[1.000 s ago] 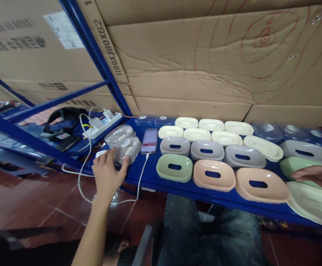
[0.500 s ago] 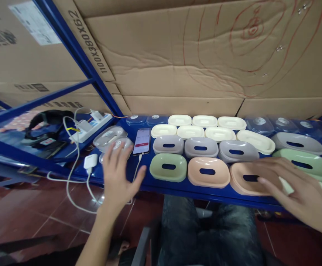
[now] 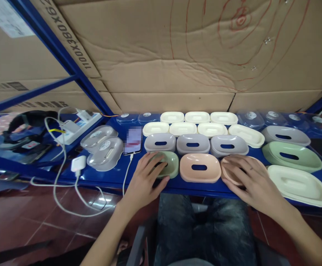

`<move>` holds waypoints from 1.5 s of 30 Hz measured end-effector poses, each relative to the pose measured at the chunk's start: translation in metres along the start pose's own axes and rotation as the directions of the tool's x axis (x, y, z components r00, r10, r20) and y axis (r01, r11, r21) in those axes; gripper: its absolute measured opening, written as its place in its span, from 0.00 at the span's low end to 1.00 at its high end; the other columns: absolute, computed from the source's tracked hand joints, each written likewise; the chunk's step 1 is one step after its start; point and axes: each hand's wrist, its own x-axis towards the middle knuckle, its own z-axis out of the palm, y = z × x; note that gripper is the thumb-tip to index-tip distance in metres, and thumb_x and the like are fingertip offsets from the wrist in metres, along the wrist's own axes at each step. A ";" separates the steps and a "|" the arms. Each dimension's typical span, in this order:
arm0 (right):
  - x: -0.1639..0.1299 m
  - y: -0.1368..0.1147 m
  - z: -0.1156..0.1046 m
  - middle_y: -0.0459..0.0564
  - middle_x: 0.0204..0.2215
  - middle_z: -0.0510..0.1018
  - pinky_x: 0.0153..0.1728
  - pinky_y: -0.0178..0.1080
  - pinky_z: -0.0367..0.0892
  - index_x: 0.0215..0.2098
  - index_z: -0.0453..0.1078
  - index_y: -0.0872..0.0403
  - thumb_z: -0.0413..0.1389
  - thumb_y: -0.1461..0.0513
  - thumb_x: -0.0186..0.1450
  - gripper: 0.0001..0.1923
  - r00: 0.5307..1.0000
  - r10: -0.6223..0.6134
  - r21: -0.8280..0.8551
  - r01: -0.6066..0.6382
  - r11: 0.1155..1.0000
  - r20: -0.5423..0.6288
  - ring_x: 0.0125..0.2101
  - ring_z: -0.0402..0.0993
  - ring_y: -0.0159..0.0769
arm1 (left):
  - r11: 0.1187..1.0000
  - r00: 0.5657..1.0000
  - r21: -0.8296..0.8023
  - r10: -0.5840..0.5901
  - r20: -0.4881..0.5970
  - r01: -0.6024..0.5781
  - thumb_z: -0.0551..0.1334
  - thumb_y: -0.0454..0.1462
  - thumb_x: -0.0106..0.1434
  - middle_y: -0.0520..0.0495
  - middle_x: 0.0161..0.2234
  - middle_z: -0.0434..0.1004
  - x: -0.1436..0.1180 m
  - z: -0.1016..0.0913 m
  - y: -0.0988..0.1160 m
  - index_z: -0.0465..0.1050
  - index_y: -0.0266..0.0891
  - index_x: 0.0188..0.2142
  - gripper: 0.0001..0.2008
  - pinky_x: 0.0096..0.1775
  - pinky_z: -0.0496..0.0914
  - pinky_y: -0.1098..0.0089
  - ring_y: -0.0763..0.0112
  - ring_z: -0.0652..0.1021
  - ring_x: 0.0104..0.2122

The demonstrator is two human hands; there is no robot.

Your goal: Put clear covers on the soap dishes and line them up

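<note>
My left hand lies over the green soap dish at the front left, its fingers spread across the dish and the thumb by its near edge. My right hand rests across a peach soap dish, fingers apart and bent down over the slot; whether they press on it I cannot tell. Another peach soap dish sits between the hands. Behind them is a row of grey soap dishes, then two rows of cream trays. To the right of my right hand lies a larger cream tray.
A phone on a white cable stands left of the dishes. Clear plastic lids lie beside it, near a power strip and a charger. At the right are a green dish and a grey dish. Cardboard walls the back.
My left hand has moved right, from the clear lids to the green dish. My right hand has shifted left over the peach dish, uncovering the cream tray. The view has turned slightly.
</note>
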 end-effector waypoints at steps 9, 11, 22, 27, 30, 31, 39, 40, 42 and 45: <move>0.006 -0.007 -0.008 0.64 0.63 0.78 0.60 0.64 0.70 0.66 0.70 0.53 0.62 0.52 0.78 0.23 1.000 -0.004 0.008 0.004 1.000 0.002 0.62 0.75 0.62 | 0.981 0.981 0.104 -0.172 0.091 0.163 0.63 0.43 0.77 0.33 0.65 0.78 0.065 -0.015 -0.037 0.74 0.39 0.67 0.22 0.72 0.66 0.38 0.41 0.72 0.71; 0.010 -0.013 -0.012 0.64 0.63 0.78 0.62 0.66 0.70 0.65 0.70 0.53 0.62 0.51 0.77 0.24 1.000 -0.024 0.007 0.024 1.000 -0.015 0.63 0.74 0.63 | 0.959 0.947 0.169 -0.258 0.193 0.227 0.63 0.44 0.77 0.30 0.66 0.77 0.084 -0.015 -0.045 0.73 0.35 0.68 0.25 0.72 0.66 0.40 0.42 0.73 0.70; 0.030 -0.044 -0.002 0.64 0.65 0.78 0.72 0.71 0.63 0.66 0.72 0.59 0.63 0.55 0.76 0.25 0.989 -0.139 0.067 0.143 0.987 -0.050 0.67 0.71 0.63 | 0.687 0.628 0.565 -0.699 0.342 0.456 0.61 0.44 0.74 0.21 0.54 0.85 0.131 -0.022 -0.063 0.84 0.29 0.53 0.21 0.59 0.76 0.47 0.32 0.82 0.61; 0.031 -0.046 0.008 0.62 0.65 0.79 0.75 0.70 0.60 0.66 0.73 0.57 0.63 0.56 0.76 0.24 0.990 -0.132 0.093 0.137 0.986 -0.053 0.67 0.71 0.61 | 0.678 0.640 0.547 -0.706 0.301 0.490 0.59 0.40 0.73 0.22 0.53 0.86 0.124 -0.016 -0.071 0.84 0.32 0.51 0.18 0.55 0.78 0.49 0.36 0.84 0.58; 0.032 -0.046 0.009 0.61 0.64 0.79 0.75 0.70 0.61 0.65 0.74 0.57 0.63 0.57 0.77 0.22 0.990 -0.129 0.093 0.134 0.987 -0.060 0.66 0.72 0.61 | 0.681 0.667 0.520 -0.700 0.255 0.515 0.56 0.37 0.73 0.22 0.51 0.86 0.123 -0.017 -0.070 0.82 0.32 0.51 0.18 0.56 0.77 0.50 0.36 0.84 0.57; 0.032 -0.046 0.009 0.62 0.64 0.80 0.74 0.70 0.62 0.65 0.74 0.57 0.63 0.57 0.76 0.22 0.990 -0.129 0.091 0.135 0.987 -0.065 0.66 0.72 0.61 | 0.681 0.677 0.508 -0.698 0.233 0.527 0.55 0.36 0.73 0.22 0.50 0.86 0.124 -0.017 -0.069 0.81 0.32 0.52 0.18 0.57 0.76 0.50 0.36 0.84 0.57; 0.035 -0.047 0.013 0.62 0.61 0.81 0.71 0.69 0.66 0.60 0.77 0.57 0.61 0.59 0.77 0.16 0.987 -0.153 0.036 0.155 0.987 -0.052 0.64 0.74 0.61 | 0.682 0.695 0.325 -0.712 0.095 0.655 0.56 0.38 0.75 0.23 0.45 0.86 0.120 -0.015 -0.067 0.75 0.33 0.54 0.16 0.53 0.76 0.49 0.36 0.87 0.50; 0.036 -0.047 0.014 0.61 0.61 0.81 0.71 0.70 0.66 0.59 0.77 0.56 0.60 0.59 0.78 0.15 0.986 -0.158 0.024 0.159 0.987 -0.051 0.63 0.74 0.60 | 0.687 0.697 0.287 -0.712 0.083 0.667 0.57 0.39 0.74 0.26 0.43 0.86 0.119 -0.014 -0.068 0.76 0.33 0.54 0.15 0.53 0.76 0.49 0.36 0.87 0.49; 0.036 -0.046 0.016 0.61 0.60 0.82 0.70 0.70 0.68 0.58 0.78 0.57 0.60 0.59 0.78 0.14 0.985 -0.164 0.004 0.165 0.986 -0.048 0.62 0.74 0.60 | 0.701 0.705 0.194 -0.707 0.059 0.687 0.60 0.41 0.72 0.32 0.39 0.86 0.117 -0.013 -0.072 0.76 0.35 0.54 0.16 0.51 0.77 0.51 0.40 0.86 0.45; 0.036 -0.046 0.018 0.61 0.59 0.82 0.68 0.70 0.70 0.56 0.79 0.57 0.59 0.59 0.78 0.14 0.985 -0.168 -0.021 0.167 0.986 -0.034 0.61 0.74 0.60 | 0.721 0.721 0.022 -0.693 0.024 0.693 0.63 0.43 0.70 0.40 0.38 0.85 0.116 -0.015 -0.081 0.78 0.37 0.55 0.18 0.44 0.77 0.59 0.52 0.84 0.36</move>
